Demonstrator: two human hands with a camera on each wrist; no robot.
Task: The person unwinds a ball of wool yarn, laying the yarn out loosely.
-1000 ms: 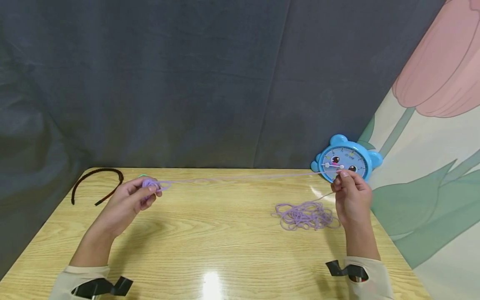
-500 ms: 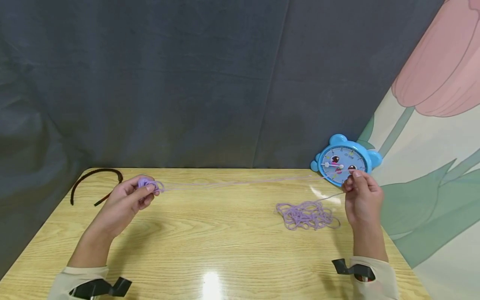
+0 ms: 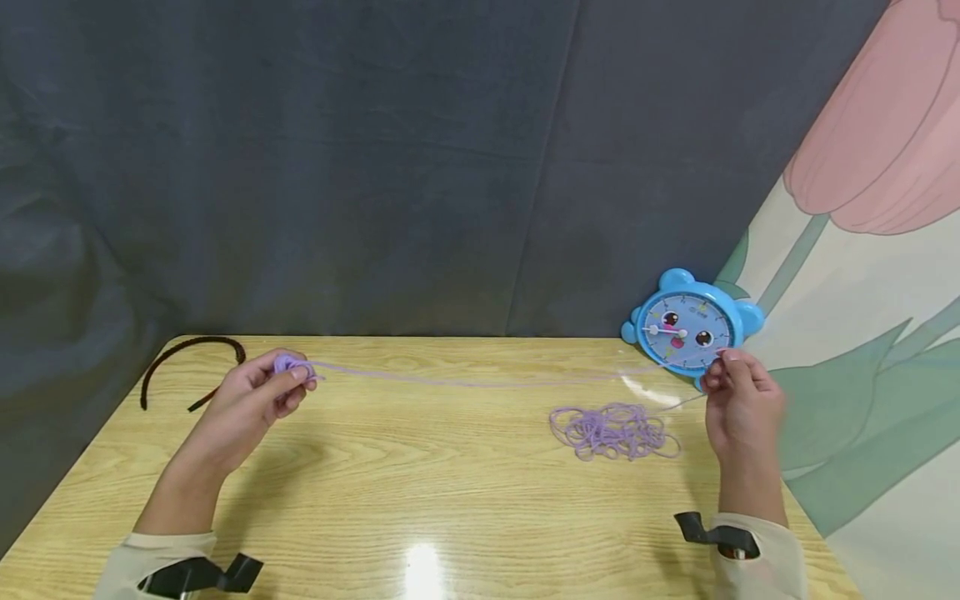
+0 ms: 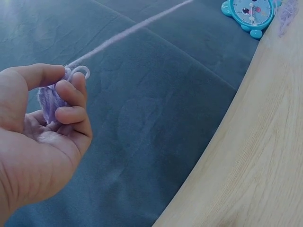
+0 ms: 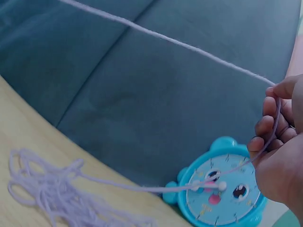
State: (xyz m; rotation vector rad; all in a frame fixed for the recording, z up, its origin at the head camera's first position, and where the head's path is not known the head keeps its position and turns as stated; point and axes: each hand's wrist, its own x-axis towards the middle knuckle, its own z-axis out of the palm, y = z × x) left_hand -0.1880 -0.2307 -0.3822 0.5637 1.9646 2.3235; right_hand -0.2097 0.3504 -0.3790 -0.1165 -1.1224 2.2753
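My left hand (image 3: 251,400) grips a small wound bundle of lilac yarn (image 4: 51,101) between thumb and curled fingers, with a little loop poking out at the fingertips. From it a single yarn strand (image 3: 465,384) runs across above the table, sagging slightly, to my right hand (image 3: 746,408). There the thumb and forefinger pinch the strand, as the right wrist view shows. Below the pinch the strand passes over the palm and down to a loose, tangled pile of yarn (image 3: 611,432) on the table, left of the right hand.
A blue animal-shaped toy clock (image 3: 686,325) leans at the back right, just behind the right hand. At the back left lies a dark, curved headband (image 3: 168,354). The wooden table (image 3: 450,517) ends against a dark curtain (image 3: 375,167), with a flower-painted wall (image 3: 862,375) to the right.
My right hand has moved to the right, away from the left, drawing the yarn out. The left hand has shifted slightly left. The strand now sags a little more.
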